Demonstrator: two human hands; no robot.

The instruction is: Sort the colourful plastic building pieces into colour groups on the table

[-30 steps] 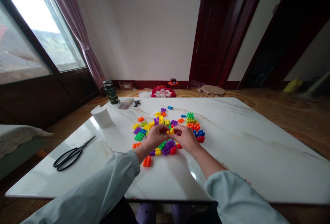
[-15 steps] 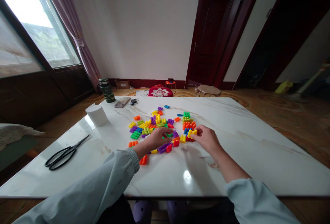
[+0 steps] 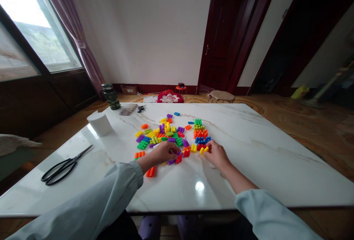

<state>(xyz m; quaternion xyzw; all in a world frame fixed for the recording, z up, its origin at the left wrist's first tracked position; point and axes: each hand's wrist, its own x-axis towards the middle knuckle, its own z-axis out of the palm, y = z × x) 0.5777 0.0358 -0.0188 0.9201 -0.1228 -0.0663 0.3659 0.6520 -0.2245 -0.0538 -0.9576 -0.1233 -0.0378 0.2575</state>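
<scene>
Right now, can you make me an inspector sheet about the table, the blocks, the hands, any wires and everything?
Surface: white marbled table, glossy.
Blocks: loose coloured blocks in a scattered pile; to their right, green, lime, orange, blue and red rows.
Clutter: black scissors, paper roll, camouflage flask, keys, one blurred-out item.
Left hand: over the loose blocks; cannot tell whether it holds one.
Right hand: fingers on a yellow block beside the red row.
Cables: nothing seen on the table; floor beyond too small to tell.
Surroundings: window, purple curtain, dark red door, stool.
</scene>
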